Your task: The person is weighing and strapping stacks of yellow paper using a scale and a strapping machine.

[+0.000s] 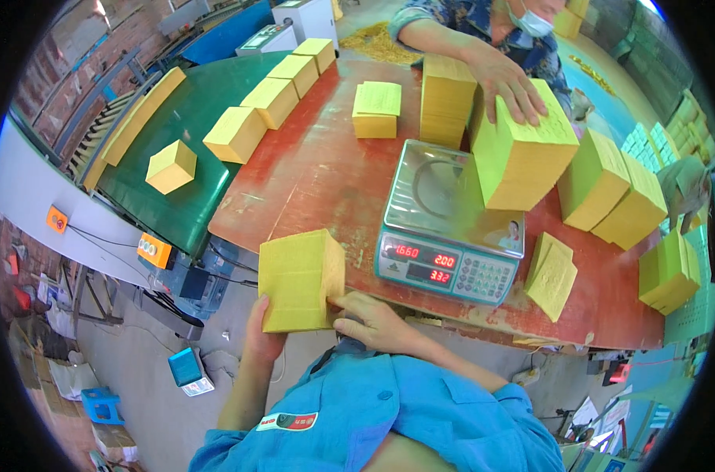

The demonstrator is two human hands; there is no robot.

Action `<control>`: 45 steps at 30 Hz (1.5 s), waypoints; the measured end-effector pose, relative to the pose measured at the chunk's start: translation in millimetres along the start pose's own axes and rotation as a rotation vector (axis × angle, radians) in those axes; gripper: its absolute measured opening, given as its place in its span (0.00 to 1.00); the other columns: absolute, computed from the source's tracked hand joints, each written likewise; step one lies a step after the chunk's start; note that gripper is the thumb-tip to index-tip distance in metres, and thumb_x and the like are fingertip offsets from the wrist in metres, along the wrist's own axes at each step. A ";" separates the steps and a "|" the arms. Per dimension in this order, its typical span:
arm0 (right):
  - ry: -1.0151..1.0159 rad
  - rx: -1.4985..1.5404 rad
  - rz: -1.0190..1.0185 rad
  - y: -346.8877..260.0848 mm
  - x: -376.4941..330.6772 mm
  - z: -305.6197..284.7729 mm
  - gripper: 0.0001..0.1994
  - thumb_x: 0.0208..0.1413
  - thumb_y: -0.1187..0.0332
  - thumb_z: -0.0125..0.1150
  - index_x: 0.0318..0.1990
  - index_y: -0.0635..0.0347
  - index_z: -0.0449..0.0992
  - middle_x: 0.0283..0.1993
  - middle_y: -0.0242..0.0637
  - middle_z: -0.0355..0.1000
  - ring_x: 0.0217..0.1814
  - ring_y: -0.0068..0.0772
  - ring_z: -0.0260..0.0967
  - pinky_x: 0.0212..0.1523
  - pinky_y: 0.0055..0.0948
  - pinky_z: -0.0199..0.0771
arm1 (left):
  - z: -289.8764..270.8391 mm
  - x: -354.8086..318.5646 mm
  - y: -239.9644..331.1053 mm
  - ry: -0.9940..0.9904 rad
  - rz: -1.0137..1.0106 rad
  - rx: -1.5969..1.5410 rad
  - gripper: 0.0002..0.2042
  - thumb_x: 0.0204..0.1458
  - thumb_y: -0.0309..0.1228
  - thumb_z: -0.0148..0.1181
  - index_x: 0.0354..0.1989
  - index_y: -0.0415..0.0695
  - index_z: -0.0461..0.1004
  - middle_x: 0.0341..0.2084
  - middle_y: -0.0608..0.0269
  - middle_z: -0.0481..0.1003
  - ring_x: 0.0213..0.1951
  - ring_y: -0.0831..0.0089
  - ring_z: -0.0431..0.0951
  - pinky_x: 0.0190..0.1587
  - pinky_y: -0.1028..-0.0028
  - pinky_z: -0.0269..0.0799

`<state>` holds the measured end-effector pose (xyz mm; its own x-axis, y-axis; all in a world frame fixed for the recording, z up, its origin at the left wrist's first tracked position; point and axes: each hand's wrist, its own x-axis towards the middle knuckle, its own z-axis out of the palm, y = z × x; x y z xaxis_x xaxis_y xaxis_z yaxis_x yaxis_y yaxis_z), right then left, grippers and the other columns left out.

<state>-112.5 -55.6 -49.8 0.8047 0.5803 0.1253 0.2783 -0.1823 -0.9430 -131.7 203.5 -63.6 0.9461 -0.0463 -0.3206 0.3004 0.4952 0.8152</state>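
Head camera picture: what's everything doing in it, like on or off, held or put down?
Scale, switched on, lit up red.
Held yellow stack, held up between left hand and right hand.
Big yellow stack, over the scale, co-worker's hand on top; resting or lifted, can't tell.
Thin yellow bundle, lying down, top layer askew.
Green belt, carrying stacks; moving or still, can't tell.
Face mask, worn.

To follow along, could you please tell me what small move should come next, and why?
Perhaps lower the yellow rectangular paper block onto the bare red tabletop left of the silver-panned electronic scale: the left hand and right hand both touch the block near the table's edge, while a co-worker's hand lies on a tall yellow paper stack at the scale.
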 end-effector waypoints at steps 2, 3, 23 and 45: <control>0.092 -0.120 -0.064 -15.1 -7.1 -14.8 0.26 0.57 0.55 0.59 0.56 0.65 0.70 0.52 0.52 0.67 0.55 0.51 0.65 0.54 0.42 0.66 | 21.3 -6.4 -8.6 -0.088 -0.072 -0.311 0.31 0.57 0.50 0.48 0.65 0.44 0.59 0.62 0.56 0.64 0.62 0.60 0.65 0.63 0.59 0.59; 0.105 -0.252 -0.098 -34.8 -7.8 -26.4 0.26 0.55 0.56 0.61 0.56 0.64 0.70 0.55 0.52 0.66 0.59 0.53 0.63 0.57 0.44 0.64 | 32.6 -8.4 -8.7 -0.092 -0.080 -0.308 0.31 0.57 0.50 0.48 0.65 0.44 0.59 0.62 0.56 0.64 0.62 0.60 0.65 0.63 0.59 0.59; 0.659 -0.749 -0.055 -81.2 10.4 -92.4 0.36 0.42 0.67 0.71 0.62 0.57 0.64 0.68 0.51 0.56 0.72 0.61 0.48 0.68 0.52 0.53 | 136.1 114.3 6.0 -0.627 -0.386 -0.312 0.27 0.64 0.49 0.37 0.65 0.44 0.59 0.60 0.55 0.66 0.61 0.63 0.67 0.63 0.63 0.60; 0.684 -1.051 0.220 -39.3 15.2 -196.9 0.32 0.37 0.73 0.69 0.57 0.55 0.71 0.65 0.43 0.61 0.71 0.53 0.52 0.67 0.47 0.55 | 237.7 324.7 80.8 -0.413 0.431 1.152 0.14 0.54 0.39 0.58 0.39 0.40 0.78 0.30 0.56 0.79 0.37 0.65 0.79 0.40 0.65 0.73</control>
<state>-7.9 -196.0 49.9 0.9044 -0.0108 0.4265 0.1329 -0.9428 -0.3057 228.5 22.2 12.8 0.8970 -0.4360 0.0732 -0.3005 -0.4798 0.8243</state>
